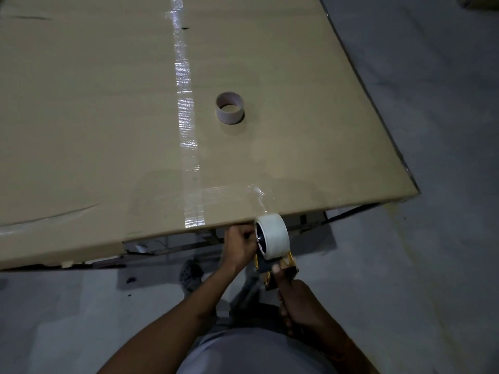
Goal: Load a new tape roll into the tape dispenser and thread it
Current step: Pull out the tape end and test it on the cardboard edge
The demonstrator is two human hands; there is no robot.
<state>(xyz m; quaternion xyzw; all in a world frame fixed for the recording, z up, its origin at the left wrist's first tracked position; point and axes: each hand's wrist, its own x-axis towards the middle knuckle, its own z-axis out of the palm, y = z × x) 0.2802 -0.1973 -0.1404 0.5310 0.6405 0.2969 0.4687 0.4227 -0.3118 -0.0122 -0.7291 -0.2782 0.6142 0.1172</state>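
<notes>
1. A large sheet of cardboard [108, 117] is lying flat, filling most of the view, with a taped seam [186, 125] running away from the person.
2. The empty core [230, 107] is standing upright on the cardboard, well apart from both hands.
3. The right hand [299, 303] is clamping around the tape dispenser [275, 268] handle, just off the cardboard's near edge.
4. The new tape roll [272, 236] is sitting on the dispenser, its axle pointing left towards the left hand [241, 245], which is nearer and pressing against the roll's side, fingers curled together.
5. A clear strip [260, 201] is stretching from roll to cardboard; whether it passes through the dispenser's front is hidden, and the blade is too dark to make out.
</notes>
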